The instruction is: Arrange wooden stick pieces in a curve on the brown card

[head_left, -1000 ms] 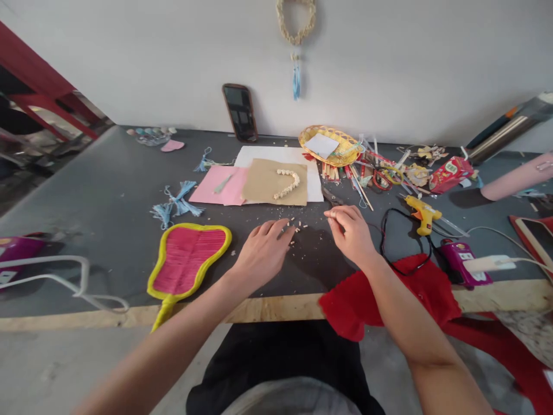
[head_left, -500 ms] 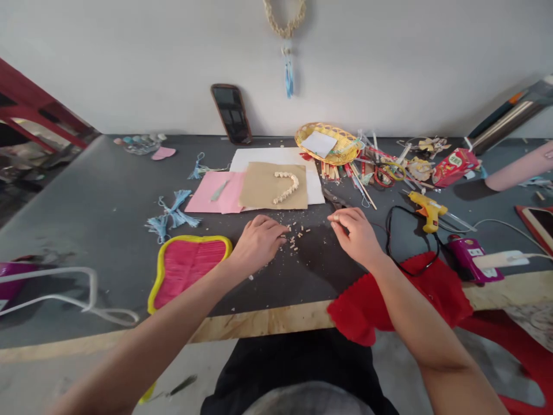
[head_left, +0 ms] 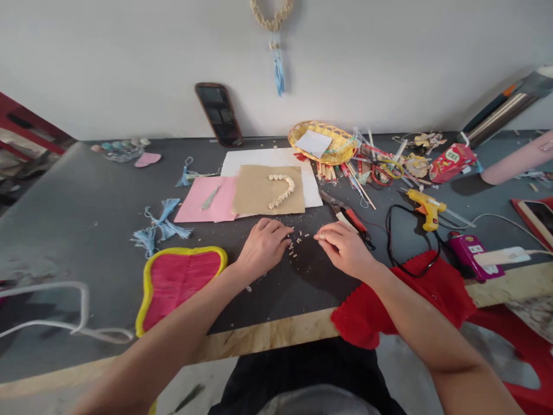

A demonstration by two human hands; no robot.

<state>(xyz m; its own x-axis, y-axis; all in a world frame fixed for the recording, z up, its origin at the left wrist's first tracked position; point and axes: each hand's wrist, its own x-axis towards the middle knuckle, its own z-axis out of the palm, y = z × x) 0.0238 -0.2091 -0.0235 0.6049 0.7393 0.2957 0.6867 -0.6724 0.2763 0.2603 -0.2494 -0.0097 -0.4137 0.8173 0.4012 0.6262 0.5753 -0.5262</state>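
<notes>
Right now my left hand [head_left: 264, 246] rests low over the bench [head_left: 108, 184], fingers loosely curled, thumb and forefinger near each other beside a scatter of small pale bits [head_left: 292, 251]; I cannot tell whether I have hold of one. My right hand [head_left: 345, 245] is on the other side of the bits, fingers bent and the thumb and forefinger drawn close together, though anything between them is too small for me to make out. The bits lie loose on the bench in the gap between my two hands. Just beyond, a curved string of pale pieces [head_left: 292, 184] lies on brown card [head_left: 254, 190], which overlaps white paper [head_left: 311, 187] and pink paper [head_left: 194, 199]. Pliers [head_left: 355, 221] with red on the handles lie just beside my right hand. Under my right forearm is red cloth [head_left: 358, 314], and my left forearm crosses in front of a pink fan [head_left: 177, 282] with a yellow edge.
</notes>
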